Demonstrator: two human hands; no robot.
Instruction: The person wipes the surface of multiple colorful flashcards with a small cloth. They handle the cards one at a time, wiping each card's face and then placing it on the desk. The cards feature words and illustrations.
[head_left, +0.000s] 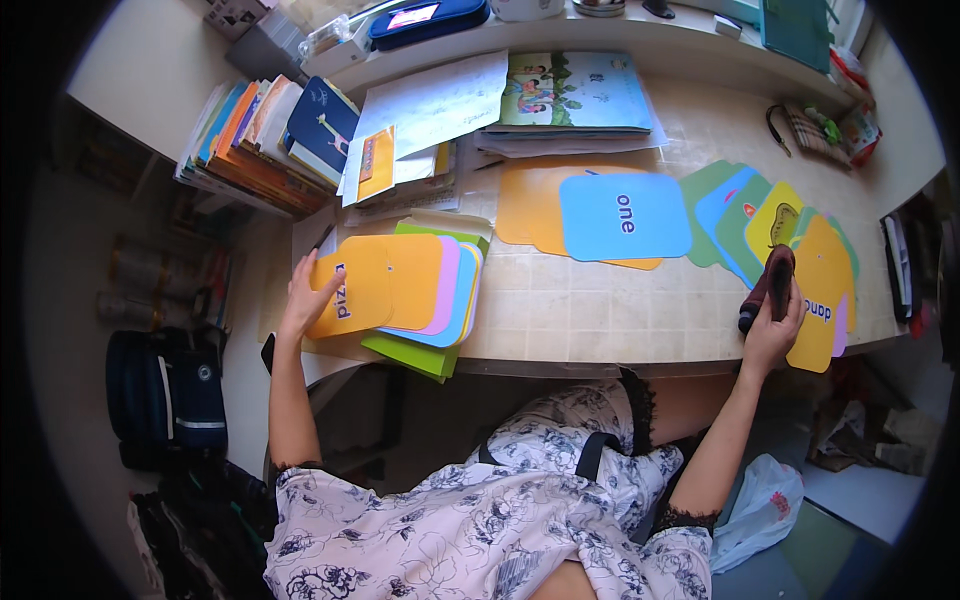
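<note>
On the desk's left side, my left hand (304, 300) grips the left edge of an orange word card (367, 281), thumb on its face. That card overlaps a stack of pink, blue and other cards (442, 322), which lies in a lime-green box (409, 356). My right hand (776, 330) holds a small dark maroon item (761, 292), its kind unclear, over the right-hand cards. Beneath and beside that hand lies an orange card (816, 330) with a word on it. A blue word card (626, 217) rests on orange cards (525, 210) in the middle.
Green, blue and yellow cards (720, 217) fan out toward the right. Behind stand a leaning row of books (262, 142), loose papers (442, 97) and a workbook pile (570, 94). A plaid pouch (814, 131) sits at the far right. The desk's front edge (570, 367) borders my lap.
</note>
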